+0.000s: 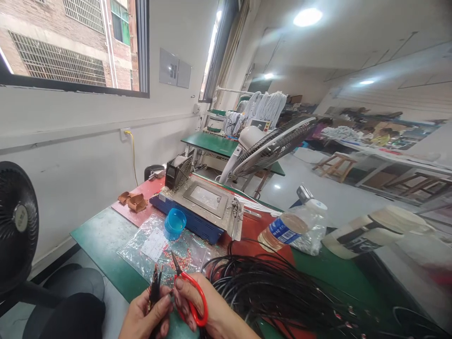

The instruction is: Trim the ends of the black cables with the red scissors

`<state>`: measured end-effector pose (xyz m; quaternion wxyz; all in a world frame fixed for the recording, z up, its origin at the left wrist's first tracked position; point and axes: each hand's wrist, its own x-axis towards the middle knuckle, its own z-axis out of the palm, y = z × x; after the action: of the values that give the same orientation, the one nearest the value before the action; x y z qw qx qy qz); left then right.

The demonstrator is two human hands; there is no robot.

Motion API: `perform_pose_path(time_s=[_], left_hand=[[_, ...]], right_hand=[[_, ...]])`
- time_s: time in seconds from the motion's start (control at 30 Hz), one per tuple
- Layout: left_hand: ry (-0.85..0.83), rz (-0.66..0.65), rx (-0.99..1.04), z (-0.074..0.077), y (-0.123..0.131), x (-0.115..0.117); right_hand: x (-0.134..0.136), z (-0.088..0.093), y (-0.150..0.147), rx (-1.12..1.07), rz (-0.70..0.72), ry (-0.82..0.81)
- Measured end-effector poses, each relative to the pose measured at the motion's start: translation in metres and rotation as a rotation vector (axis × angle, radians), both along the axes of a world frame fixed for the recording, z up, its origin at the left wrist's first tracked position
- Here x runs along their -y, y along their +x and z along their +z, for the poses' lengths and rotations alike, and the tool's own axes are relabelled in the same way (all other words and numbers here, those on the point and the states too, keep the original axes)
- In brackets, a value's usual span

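My left hand (150,313) is closed around a small bundle of black cables (154,287), their stripped ends pointing up. In my right hand (192,296) are red-handled scissors (205,301), blades pointing up and away, close to the cable ends. The two hands almost touch at the fingertips. Just beyond them a clear plastic bag (132,252) lies flat, strewn with tiny red and yellow scraps (183,258). A blue plastic cup (175,224) stands on that bag. To the right, a large heap of black cables (268,292) spreads over the table.
Behind the cup sits a blue solder pot (197,207) with a small black fan (179,172). A labelled bottle (282,230) and a white jug (377,230) are at right. A standing fan (275,146) leans behind; another black fan (17,221) is at left.
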<state>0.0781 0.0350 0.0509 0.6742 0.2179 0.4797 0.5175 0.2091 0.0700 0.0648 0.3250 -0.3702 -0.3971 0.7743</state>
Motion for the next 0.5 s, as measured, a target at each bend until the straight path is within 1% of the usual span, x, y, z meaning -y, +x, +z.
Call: perform_pose_path(time_s=[0.1, 0.2, 0.27, 0.33, 0.37, 0.4, 0.43, 0.5], left_hand=[[-0.028, 0.019, 0.034, -0.0017, 0.0015, 0.0008], [-0.031, 0.013, 0.048, -0.0018, 0.0010, 0.0004], [-0.009, -0.003, 0.042, -0.0014, 0.0002, -0.0004], [-0.002, -0.011, 0.050, -0.0005, -0.0006, -0.0012], [-0.003, -0.015, 0.056, 0.0000, -0.0008, -0.0014], [-0.008, -0.014, 0.060, 0.0006, -0.0010, -0.0015], [-0.014, -0.011, 0.060, 0.0011, -0.0012, -0.0015], [-0.015, -0.007, 0.054, 0.0013, -0.0014, -0.0011]], right_hand=[[0.0004, -0.0020, 0.0011, 0.049, 0.011, 0.046], [-0.0006, -0.0073, 0.0037, 0.149, 0.054, 0.165], [-0.0017, -0.0090, 0.0056, 0.270, 0.030, 0.334], [-0.0027, -0.0082, 0.0068, 0.396, -0.051, 0.531], [-0.0030, -0.0071, 0.0071, 0.421, -0.070, 0.579], [-0.0033, -0.0059, 0.0073, 0.405, -0.058, 0.570], [-0.0034, -0.0047, 0.0072, 0.354, -0.024, 0.509], [-0.0037, -0.0028, 0.0069, 0.213, 0.047, 0.319]])
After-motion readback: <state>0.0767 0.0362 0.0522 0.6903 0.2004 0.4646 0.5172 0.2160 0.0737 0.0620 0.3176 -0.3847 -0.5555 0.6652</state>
